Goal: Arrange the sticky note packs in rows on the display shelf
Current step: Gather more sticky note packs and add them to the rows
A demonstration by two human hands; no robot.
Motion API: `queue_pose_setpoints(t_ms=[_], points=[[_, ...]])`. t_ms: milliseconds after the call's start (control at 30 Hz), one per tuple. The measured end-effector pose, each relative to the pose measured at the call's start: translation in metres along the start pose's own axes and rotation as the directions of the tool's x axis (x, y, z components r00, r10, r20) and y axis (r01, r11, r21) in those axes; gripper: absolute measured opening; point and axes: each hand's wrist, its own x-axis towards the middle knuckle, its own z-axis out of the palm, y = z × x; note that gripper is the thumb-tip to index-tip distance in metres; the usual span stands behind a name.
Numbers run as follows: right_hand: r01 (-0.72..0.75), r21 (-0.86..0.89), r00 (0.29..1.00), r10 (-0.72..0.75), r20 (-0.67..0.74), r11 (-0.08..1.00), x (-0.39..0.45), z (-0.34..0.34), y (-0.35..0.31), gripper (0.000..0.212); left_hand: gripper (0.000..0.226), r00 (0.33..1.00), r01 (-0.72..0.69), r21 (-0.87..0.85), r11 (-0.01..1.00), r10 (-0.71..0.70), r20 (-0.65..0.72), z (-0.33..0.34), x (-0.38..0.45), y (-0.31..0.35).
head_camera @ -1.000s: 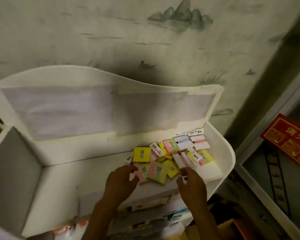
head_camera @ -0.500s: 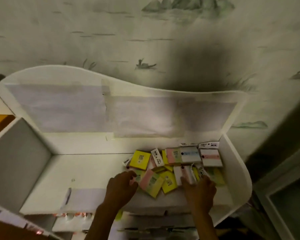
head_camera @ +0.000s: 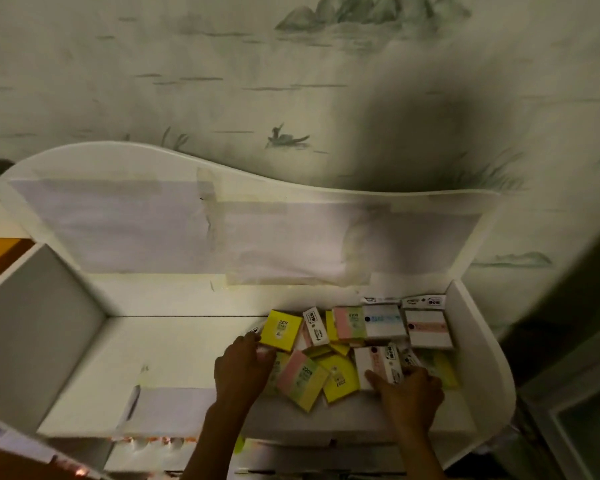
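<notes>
Two hands at the near edge of the shelf [head_camera: 194, 355], both in the pile. Our left hand [head_camera: 241, 370] sits w/ fingers curled down, tips touching the lower edge of the yellow pack [head_camera: 280, 330] marked 2207; whether it's gripping or just nudging, can't tell. Our right hand [head_camera: 411, 393] lies over the white pack w/ pink band [head_camera: 374, 363], index finger stretched along its front, other fingers bent onto packs at the right; looks like pressing, not pinching, but partly hidden. Vs half a sec ago: both hands pushed a bit deeper into the heap, left one now up against the yellow pack, right one slid onto the white pack; packs themselves barely shifted. So we judge sorting is only starting, no new row formed. Contents, near to far: loose jumble of sticky note packs [head_camera: 326, 362] in the right part of the shelf, incl. a pink/green pack [head_camera: 303, 379] and a tilted yellow one [head_camera: 340, 377], overlapping. Farther back, a pink/green pack [head_camera: 349, 323], white/blue pack [head_camera: 383, 322] and white/pink pack [head_camera: 426, 329] lie side by side near the back panel [head_camera: 291, 237], roughly a row. Left part of the shelf holds no packs. Behind: wallpaper [head_camera: 222, 64] w/ painted boat and hills.
</notes>
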Motion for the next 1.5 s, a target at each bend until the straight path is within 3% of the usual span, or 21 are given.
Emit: queue_pose_setpoints(t_ms=[67,200,500,633,733,900,1000,1133,1233,1367,1500], points=[[0.032,-0.008,0.999,-0.032,-0.022,0.999,-0.004,0.001,-0.002,0.075,0.045,0.999,0.042,-0.001,0.999,-0.042,0.002,0.005,0.008,0.002],[0.047,0.160,0.998,-0.051,0.021,0.986,-0.015,0.003,-0.008,0.068,0.059,0.995,0.093,0.061,0.994,-0.094,0.015,0.015,0.018,0.005],[0.006,0.397,0.992,-0.054,0.111,0.918,-0.013,-0.008,-0.008,0.055,0.063,0.991,0.135,0.048,0.990,-0.134,-0.021,0.029,0.031,0.004],[-0.011,0.489,0.987,-0.070,0.148,0.872,-0.013,-0.010,-0.005,0.045,0.059,0.985,0.172,-0.052,0.984,-0.173,-0.013,0.027,0.034,0.003],[-0.053,0.577,0.983,-0.058,0.173,0.815,-0.013,-0.008,-0.006,0.040,0.053,0.982,0.177,-0.239,0.955,-0.189,-0.026,0.025,0.033,0.006],[-0.108,0.667,0.971,-0.066,0.231,0.737,-0.013,-0.007,-0.003,0.035,0.042,0.978,0.177,-0.552,0.814,-0.209,0.006,0.025,0.028,0.010],[-0.137,0.712,0.955,-0.097,0.279,0.689,-0.012,-0.009,-0.002,0.030,0.022,0.976,0.201,-0.660,0.723,-0.207,0.070,0.028,0.027,0.008],[-0.194,0.701,0.914,-0.132,0.382,0.686,-0.011,-0.006,0.002,0.017,0.018,0.955,0.284,-0.847,0.449,-0.212,0.208,0.026,0.016,0.008],[-0.217,0.683,0.881,-0.162,0.445,0.698,-0.009,-0.004,0.004,0.015,0.022,0.950,0.287,-0.910,0.298,-0.207,0.232,0.012,-0.006,0.012],[-0.238,0.672,0.837,-0.202,0.508,0.701,-0.012,0.000,0.000,0.015,0.025,0.955,0.242,-0.945,0.221,-0.225,0.192,-0.003,-0.038,0.007],[-0.260,0.651,0.770,-0.254,0.585,0.713,-0.030,0.012,-0.011,0.022,0.025,0.955,0.191,-0.953,0.234,-0.268,0.126,-0.020,-0.068,-0.009]])
